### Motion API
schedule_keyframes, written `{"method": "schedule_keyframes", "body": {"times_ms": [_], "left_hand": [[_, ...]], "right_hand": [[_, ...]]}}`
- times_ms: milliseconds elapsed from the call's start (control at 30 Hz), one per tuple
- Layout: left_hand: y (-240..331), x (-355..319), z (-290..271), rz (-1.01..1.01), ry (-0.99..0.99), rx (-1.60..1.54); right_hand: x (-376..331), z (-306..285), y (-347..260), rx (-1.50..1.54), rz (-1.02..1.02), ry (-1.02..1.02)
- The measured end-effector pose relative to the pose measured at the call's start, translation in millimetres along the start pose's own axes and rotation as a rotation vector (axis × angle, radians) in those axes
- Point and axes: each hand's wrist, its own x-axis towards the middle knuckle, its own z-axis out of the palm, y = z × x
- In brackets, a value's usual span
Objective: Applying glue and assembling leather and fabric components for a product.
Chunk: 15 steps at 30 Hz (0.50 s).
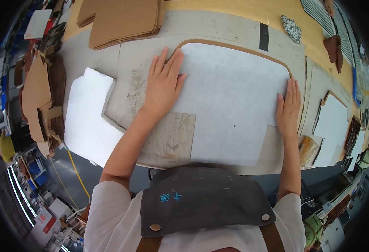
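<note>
Left hand (164,84) and right hand (288,107) lay flat, fingers spread, holding nothing, pressing the white sheet (230,105) onto the brown board (235,45) (edges nearly flush); uneven pressure risked skewing it

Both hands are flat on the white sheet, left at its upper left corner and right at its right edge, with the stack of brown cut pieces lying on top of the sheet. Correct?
Not quite. The head view shows the stack of brown cut pieces lying apart from the white sheet, further up the table. The rest holds: left hand flat at the upper left corner, right hand flat at the right edge.
</note>
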Motion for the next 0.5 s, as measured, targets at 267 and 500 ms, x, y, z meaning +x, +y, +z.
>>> {"method": "schedule_keyframes", "body": {"times_ms": [267,500], "left_hand": [[6,32,19,0.061,0.026,0.027],[26,52,37,0.193,-0.004,0.039]], "right_hand": [[17,4,-8,-0.014,0.001,0.043],[43,11,-37,0.113,-0.125,0.06]]}}
